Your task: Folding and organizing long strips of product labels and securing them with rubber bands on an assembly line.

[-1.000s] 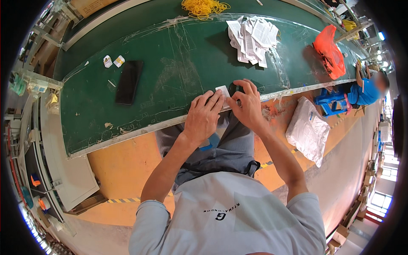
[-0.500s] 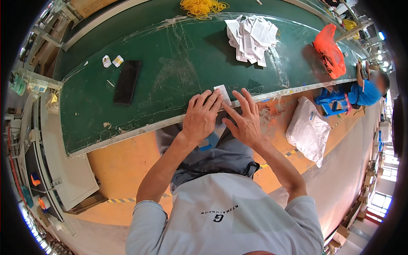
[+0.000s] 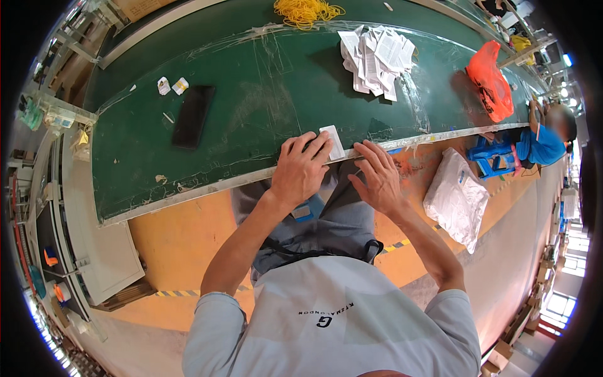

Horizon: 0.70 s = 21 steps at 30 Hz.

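A small white sheet of paper, seemingly folded, lies at the near edge of the green table. My left hand is over its left side, fingers bent and fingertips holding it against the tabletop. That hand's thumb is mostly hidden. To the right of the paper and apart from it, my right hand is open at the table edge, fingers stretched and thumb out, with nothing in it. Farther back sits a loose heap of printed white leaflets.
A black phone and two small white packets lie to the left. Yellow bands are piled at the back. On the right are a red plastic bag, a white sack on the floor, and a person in blue.
My right hand has drawn away from the paper to the right. My left hand stays at the paper, more of which now shows. The whole view has shifted slightly.
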Motion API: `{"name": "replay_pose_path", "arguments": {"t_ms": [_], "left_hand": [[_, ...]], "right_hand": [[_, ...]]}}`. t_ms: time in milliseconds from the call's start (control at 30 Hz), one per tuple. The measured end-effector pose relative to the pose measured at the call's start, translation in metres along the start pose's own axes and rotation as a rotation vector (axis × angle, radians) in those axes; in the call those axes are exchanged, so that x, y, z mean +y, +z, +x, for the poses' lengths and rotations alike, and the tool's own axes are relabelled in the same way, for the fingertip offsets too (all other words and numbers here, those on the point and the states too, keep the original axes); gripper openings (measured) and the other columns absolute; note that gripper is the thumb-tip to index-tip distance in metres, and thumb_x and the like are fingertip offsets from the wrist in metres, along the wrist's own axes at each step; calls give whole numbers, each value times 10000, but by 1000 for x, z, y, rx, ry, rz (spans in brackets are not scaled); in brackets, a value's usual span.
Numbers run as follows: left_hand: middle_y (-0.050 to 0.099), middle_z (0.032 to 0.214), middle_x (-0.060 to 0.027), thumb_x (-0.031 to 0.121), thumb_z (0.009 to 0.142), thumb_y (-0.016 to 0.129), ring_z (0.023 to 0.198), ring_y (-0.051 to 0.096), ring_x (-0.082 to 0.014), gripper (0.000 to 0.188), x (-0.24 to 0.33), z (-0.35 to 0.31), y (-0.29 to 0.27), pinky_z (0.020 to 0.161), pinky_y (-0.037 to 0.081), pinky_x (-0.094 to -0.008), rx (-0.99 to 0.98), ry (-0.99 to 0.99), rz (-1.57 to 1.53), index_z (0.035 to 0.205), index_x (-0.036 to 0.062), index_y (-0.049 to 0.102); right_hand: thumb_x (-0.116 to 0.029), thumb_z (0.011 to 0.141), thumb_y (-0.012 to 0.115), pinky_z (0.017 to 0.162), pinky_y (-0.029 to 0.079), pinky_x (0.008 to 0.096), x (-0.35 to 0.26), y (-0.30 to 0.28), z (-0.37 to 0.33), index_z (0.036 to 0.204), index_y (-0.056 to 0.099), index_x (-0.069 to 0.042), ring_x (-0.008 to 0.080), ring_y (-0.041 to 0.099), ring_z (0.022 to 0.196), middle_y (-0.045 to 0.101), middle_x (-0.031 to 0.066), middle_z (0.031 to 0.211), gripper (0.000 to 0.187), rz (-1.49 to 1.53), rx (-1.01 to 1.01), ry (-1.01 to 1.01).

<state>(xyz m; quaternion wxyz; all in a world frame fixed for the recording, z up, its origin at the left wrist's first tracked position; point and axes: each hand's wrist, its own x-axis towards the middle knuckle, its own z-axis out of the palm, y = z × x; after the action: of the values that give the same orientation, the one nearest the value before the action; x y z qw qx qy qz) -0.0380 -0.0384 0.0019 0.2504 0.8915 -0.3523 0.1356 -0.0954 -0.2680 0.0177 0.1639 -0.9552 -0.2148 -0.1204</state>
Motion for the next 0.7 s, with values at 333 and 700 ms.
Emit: {"name": "replay_pose_path", "arguments": {"t_ms": [333, 700], "left_hand": [[608, 1378, -57, 268, 896, 698, 1249, 539, -281, 407, 1, -4, 8, 1061, 400, -465, 88, 15, 65, 1272, 116, 673], [589, 1412, -71, 197, 818, 743, 1299, 525, -275, 492, 1, -7, 10, 1080, 398, -462, 41, 11, 115, 1287, 73, 662]], "right_hand": [[-155, 808, 785, 1011, 475, 470, 7, 9, 40, 1161, 621, -82, 345, 562, 1236, 580, 126, 1337, 395, 180, 126, -104], [-93, 810, 714, 1130, 394, 531, 11, 21, 26, 1257, 660, -84, 329, 543, 1278, 569, 132, 1334, 451, 109, 77, -230]]}}
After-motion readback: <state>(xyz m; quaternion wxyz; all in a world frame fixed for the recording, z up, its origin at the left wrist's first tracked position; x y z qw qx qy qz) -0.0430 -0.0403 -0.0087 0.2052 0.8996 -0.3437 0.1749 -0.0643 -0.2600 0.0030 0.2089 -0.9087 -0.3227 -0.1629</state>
